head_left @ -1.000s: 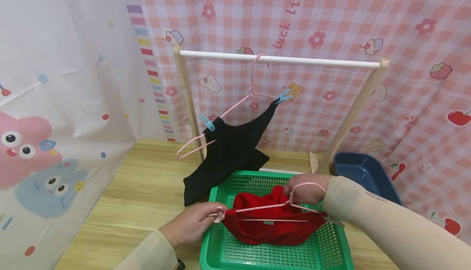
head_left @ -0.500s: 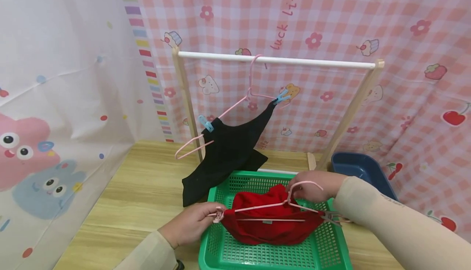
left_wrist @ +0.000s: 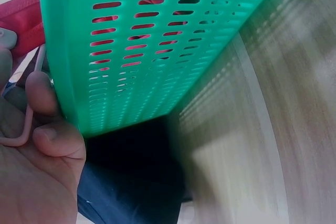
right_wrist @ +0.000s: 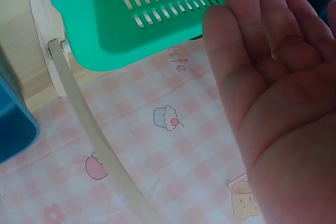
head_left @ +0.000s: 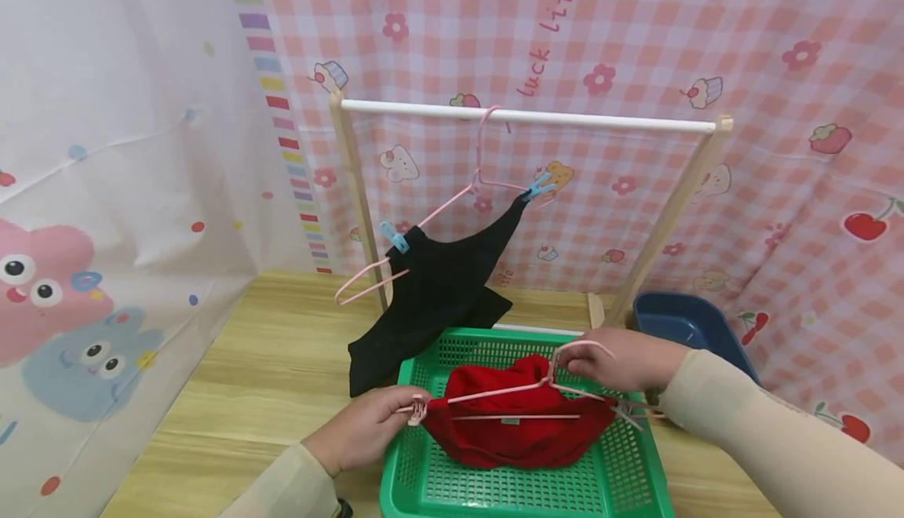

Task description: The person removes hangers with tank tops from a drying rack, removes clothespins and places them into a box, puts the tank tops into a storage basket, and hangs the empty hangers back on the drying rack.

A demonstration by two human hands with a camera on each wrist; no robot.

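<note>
- Left-hand grip point(head_left: 370, 424) here, and I have it curled around one end of the pink hanger point(head_left: 497, 391), right by a pink clip point(head_left: 418, 409).
- Right-hand grip point(head_left: 632, 357) next: fingers nearly straight, palm holding nothing. It's up beside the hanger's hook; whether it touches, I can't tell.
- And there's the red garment point(head_left: 519, 447), within the rim of the green basket point(head_left: 515, 490), its corners out at the hanger's two ends. A grey clip point(head_left: 627, 410) sits at the right one.
- Looking behind, I see the black garment point(head_left: 452, 275) slanting down from a second hanger point(head_left: 445, 206), a light-blue clip point(head_left: 393, 237) on each shoulder, all hooked over the rack's white rail point(head_left: 600, 118).
- Off to the right, a dark-blue tray point(head_left: 681, 322) stands on the wood-grained counter point(head_left: 233, 377), behind my right sleeve point(head_left: 763, 416).
</note>
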